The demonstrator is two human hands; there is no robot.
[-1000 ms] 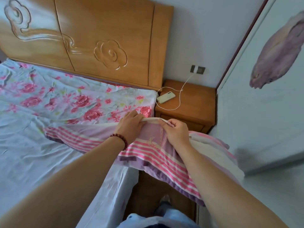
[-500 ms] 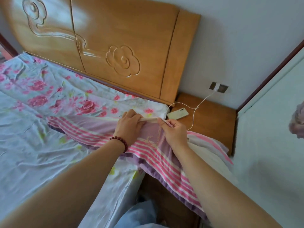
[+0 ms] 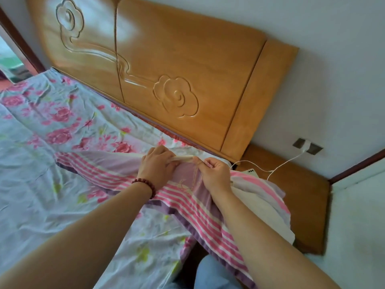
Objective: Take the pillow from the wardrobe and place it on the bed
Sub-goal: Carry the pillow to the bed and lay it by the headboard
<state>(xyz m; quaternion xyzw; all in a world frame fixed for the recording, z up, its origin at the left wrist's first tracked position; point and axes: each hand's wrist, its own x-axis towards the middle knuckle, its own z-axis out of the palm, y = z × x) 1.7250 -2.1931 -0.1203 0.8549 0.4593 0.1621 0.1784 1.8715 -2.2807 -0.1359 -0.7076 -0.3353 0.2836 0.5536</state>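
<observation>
The headboard (image 3: 187, 65) is standing right behind the bed's (image 3: 31, 163) far edge, blocking any reach beyond it. To the left, the flowered sheet is lying bare and wide — open room there. On the right, the pillow (image 3: 187, 199) is overhanging the bed's side, partly covering the nightstand (image 3: 308, 184), where a white cable (image 3: 285, 163) is trailing from the wall socket (image 3: 308, 146) to a phone (image 3: 251, 171) — a snag just beside the right hand (image 3: 216, 174).

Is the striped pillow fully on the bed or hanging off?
Partly off: the striped pillow overhangs the bed edge on the nightstand side.
</observation>
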